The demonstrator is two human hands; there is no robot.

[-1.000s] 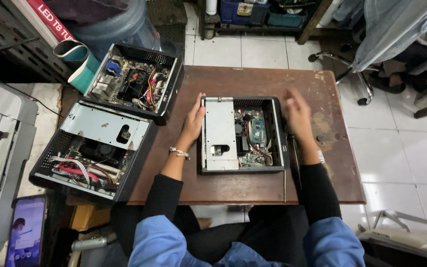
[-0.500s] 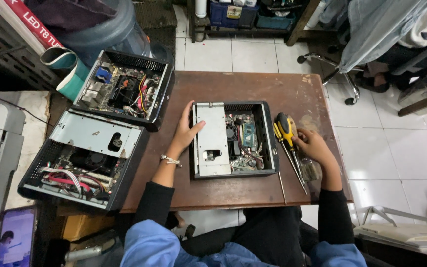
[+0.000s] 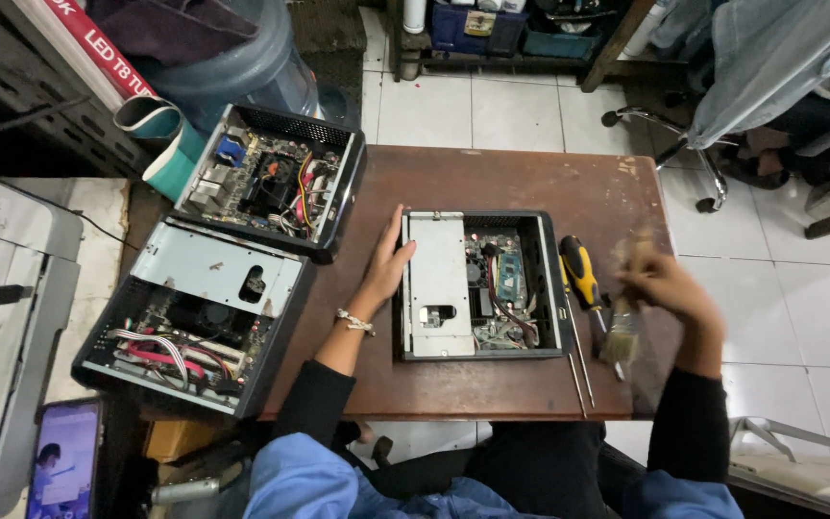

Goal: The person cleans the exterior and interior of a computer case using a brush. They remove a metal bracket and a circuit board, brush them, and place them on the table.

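An open small black computer case (image 3: 480, 285) lies in the middle of the brown table (image 3: 521, 183), with a grey metal bracket on its left half and a circuit board on its right. My left hand (image 3: 388, 263) rests flat against the case's left wall. My right hand (image 3: 663, 286), blurred by motion, grips a paintbrush (image 3: 622, 334) with pale bristles just right of the case. A yellow-and-black screwdriver (image 3: 584, 284) lies on the table between the case and my right hand.
Two more open computer cases (image 3: 271, 180) (image 3: 189, 317) sit at the table's left end. A blue water jug (image 3: 232, 58) and a printer (image 3: 2, 317) stand further left. A phone (image 3: 61, 461) lies at the lower left. A chair (image 3: 722, 106) stands at the upper right.
My right hand left the case's right side, moved to the tools beside it and picked up the paintbrush. The left hand stayed against the case.
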